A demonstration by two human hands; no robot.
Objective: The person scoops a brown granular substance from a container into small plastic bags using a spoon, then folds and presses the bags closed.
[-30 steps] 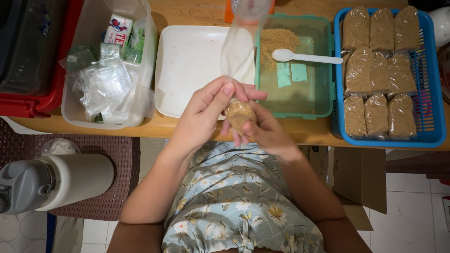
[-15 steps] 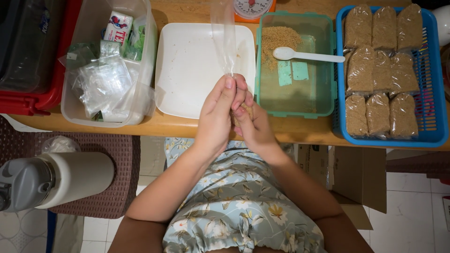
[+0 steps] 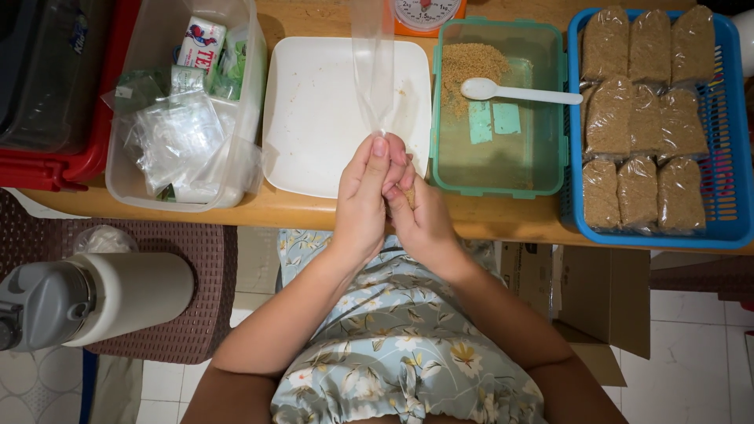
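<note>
Far left, down off the surface (image 3: 503,224), a grey-and-cream flask (image 3: 102,298) is laid on its side on a brown woven stool (image 3: 206,267). Up top a red bin (image 3: 47,166) is cut off by the frame, contents can't really be made out. Next to it a clear tub (image 3: 255,102) is stuffed with a bundle of empty plastic bags (image 3: 177,141) plus a few small printed packets at the back.

Then a white tray (image 3: 314,118), bare apart from a few crumbs. Right at its near edge a clear bag (image 3: 373,78) is held up between both hands: the left hand (image 3: 363,200) is pressed flat against it with fingers together, and the right hand (image 3: 424,216) is curled round the bottom, where a bit of brown filling can just be glimpsed. So fingers on both sides are clamped on the bag, with the long empty neck left standing upright above them.

Looks like the filling is being squeezed down and the neck gathered. The top isn't closed, so a firm pinch and an upright neck would be needed, otherwise grains could be lost.

A kitchen scale (image 3: 428,14) is half seen behind. The green container (image 3: 436,102) is mostly emptied, with brown granules (image 3: 471,63) heaped in the far corner and a white spoon (image 3: 510,92) laid across. The blue basket (image 3: 573,118) is packed with finished brown packets (image 3: 644,118) in three rows
</note>
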